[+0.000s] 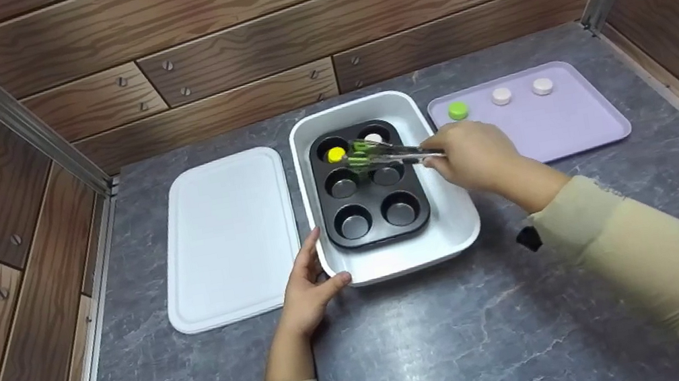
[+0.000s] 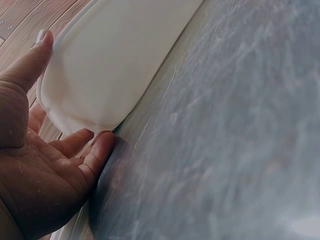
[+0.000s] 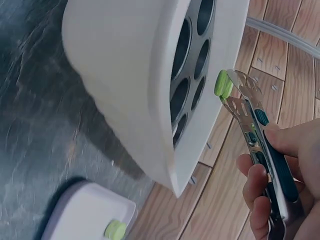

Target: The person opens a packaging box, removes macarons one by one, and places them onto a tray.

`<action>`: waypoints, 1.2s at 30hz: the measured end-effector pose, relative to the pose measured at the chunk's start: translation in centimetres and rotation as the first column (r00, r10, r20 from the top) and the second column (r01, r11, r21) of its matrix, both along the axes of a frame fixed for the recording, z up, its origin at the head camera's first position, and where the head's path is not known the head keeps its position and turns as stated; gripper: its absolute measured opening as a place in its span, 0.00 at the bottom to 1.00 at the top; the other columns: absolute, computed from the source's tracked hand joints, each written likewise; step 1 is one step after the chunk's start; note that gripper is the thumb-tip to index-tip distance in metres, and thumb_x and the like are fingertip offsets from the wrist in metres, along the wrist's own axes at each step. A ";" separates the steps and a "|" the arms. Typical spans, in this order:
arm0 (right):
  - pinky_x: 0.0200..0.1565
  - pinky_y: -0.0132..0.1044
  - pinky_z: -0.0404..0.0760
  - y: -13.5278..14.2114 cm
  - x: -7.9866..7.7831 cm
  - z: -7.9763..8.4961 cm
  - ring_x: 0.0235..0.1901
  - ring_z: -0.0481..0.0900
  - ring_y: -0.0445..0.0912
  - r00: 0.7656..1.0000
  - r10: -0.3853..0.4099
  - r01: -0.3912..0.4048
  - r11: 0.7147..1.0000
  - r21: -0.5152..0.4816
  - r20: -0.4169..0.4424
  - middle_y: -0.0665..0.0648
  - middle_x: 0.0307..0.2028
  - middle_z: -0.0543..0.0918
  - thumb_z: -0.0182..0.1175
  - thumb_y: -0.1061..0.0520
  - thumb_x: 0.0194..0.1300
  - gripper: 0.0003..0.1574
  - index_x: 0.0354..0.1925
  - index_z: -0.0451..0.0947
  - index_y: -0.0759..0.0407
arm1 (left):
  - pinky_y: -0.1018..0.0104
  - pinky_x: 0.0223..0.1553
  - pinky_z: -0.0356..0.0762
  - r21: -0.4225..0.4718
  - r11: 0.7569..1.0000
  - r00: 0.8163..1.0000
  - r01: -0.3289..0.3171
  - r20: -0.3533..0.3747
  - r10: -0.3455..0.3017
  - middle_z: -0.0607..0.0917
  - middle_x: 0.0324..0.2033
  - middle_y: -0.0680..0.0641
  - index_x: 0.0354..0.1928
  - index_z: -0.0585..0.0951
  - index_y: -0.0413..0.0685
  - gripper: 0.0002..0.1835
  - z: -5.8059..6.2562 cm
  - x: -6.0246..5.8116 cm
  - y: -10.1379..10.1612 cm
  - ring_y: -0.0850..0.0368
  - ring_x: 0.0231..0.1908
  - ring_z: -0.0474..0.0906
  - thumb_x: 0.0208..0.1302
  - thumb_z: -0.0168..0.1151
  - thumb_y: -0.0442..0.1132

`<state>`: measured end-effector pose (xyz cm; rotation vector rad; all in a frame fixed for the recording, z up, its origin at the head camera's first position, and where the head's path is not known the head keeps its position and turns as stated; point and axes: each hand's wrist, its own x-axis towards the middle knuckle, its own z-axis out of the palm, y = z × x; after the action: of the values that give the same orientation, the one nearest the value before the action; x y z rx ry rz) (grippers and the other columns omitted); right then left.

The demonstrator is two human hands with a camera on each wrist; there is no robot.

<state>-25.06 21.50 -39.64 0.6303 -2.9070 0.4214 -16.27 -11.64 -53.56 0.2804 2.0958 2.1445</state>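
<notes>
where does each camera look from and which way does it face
Head: worn on the head, facing forward and down at the tub; left hand, right hand and sleeves show.
Left wrist: worn on that wrist, facing the tub's outer wall and grey tabletop; left hand shows.
Right wrist: worn on that wrist, facing the tongs, muffin tin and tub; right hand shows.
Head and right wrist share the tongs, muffin tin, tub and lilac tray.

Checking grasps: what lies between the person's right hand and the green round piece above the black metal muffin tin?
Silver metal tongs, held by the right hand, tips pinching the green piece; the right wrist view shows this.
</notes>
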 end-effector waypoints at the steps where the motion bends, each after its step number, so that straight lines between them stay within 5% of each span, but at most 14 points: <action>1: 0.34 0.63 0.81 0.4 0.0 0.2 0.36 0.85 0.62 1.000 -0.007 0.007 1.000 -0.006 -0.005 0.63 0.38 0.90 0.68 0.53 0.71 0.15 0.51 0.90 0.57 | 0.42 0.67 0.74 0.003 1.000 1.000 0.000 0.000 0.000 0.69 0.73 0.26 0.83 0.57 0.40 0.52 0.0 0.0 0.0 0.30 0.69 0.71 0.61 0.77 0.28; 9: 0.35 0.67 0.80 3.3 0.3 1.8 0.40 0.86 0.68 0.996 -0.079 0.078 0.996 -0.042 -0.040 0.68 0.43 0.89 0.67 0.53 0.71 0.18 0.55 0.89 0.58 | 0.43 0.67 0.73 0.008 1.000 1.000 -0.001 -0.010 0.001 0.70 0.72 0.26 0.82 0.57 0.39 0.51 -0.1 0.0 0.0 0.30 0.69 0.72 0.61 0.76 0.27; 24: 0.34 0.66 0.77 9.2 1.0 1.8 0.40 0.84 0.67 0.974 -0.219 0.210 0.968 -0.136 -0.056 0.70 0.44 0.90 0.69 0.56 0.69 0.19 0.55 0.89 0.60 | 0.48 0.66 0.74 -0.023 1.000 1.000 -0.011 0.008 0.012 0.70 0.73 0.28 0.83 0.58 0.42 0.52 -0.1 0.0 -0.1 0.32 0.69 0.72 0.61 0.78 0.30; 36: 0.29 0.64 0.75 14.5 1.8 0.0 0.35 0.83 0.65 0.951 -0.302 0.307 0.947 -0.093 0.066 0.70 0.42 0.89 0.67 0.55 0.70 0.18 0.53 0.88 0.64 | 0.49 0.66 0.75 -0.012 1.000 1.000 -0.006 -0.001 0.006 0.70 0.72 0.28 0.83 0.58 0.41 0.52 -0.1 0.0 -0.1 0.32 0.68 0.73 0.61 0.78 0.30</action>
<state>-23.27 36.02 -39.63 0.1508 -2.9363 0.5466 -16.31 -11.73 -53.67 0.2736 2.1122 2.1347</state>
